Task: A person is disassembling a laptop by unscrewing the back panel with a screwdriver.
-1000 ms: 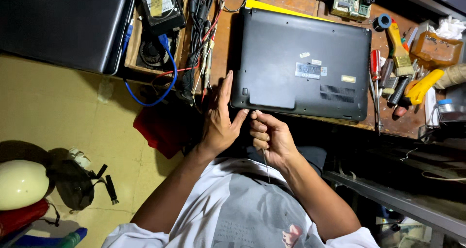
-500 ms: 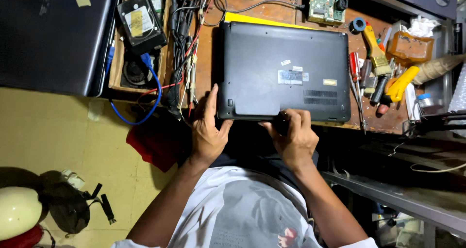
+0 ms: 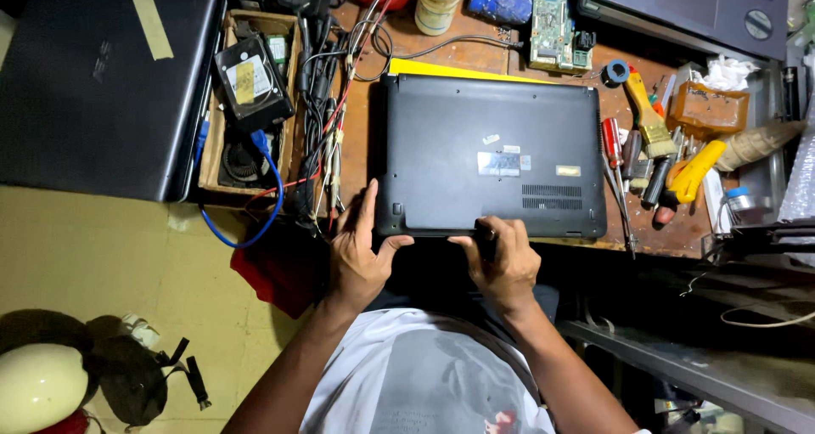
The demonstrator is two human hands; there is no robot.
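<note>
Both hands have moved up from the lap onto the near edge of the upturned dark-grey plastic laptop point(image 3: 491, 155) lying bottom-up on the wooden desk point(image 3: 475, 56). The left hand point(image 3: 361, 256) lies open at its near-left corner; the right hand point(image 3: 503, 260) is curled round a small dark tool point(image 3: 487, 240) pressed to that edge, so work on the base looks begun.

A big black laptop point(image 3: 93, 77) with a strip of tape on its lid is lying at the left, and a box of parts point(image 3: 246, 103) with a blue wire point(image 3: 255, 222) is sitting beside it. A green circuit board point(image 3: 556, 18) is resting at the top of the wooden desk point(image 3: 484, 56). Screwdrivers point(image 3: 624, 158) and a yellow brush point(image 3: 647, 111) are lying at the right, and a white helmet point(image 3: 34, 387) is sitting on the floor.
</note>
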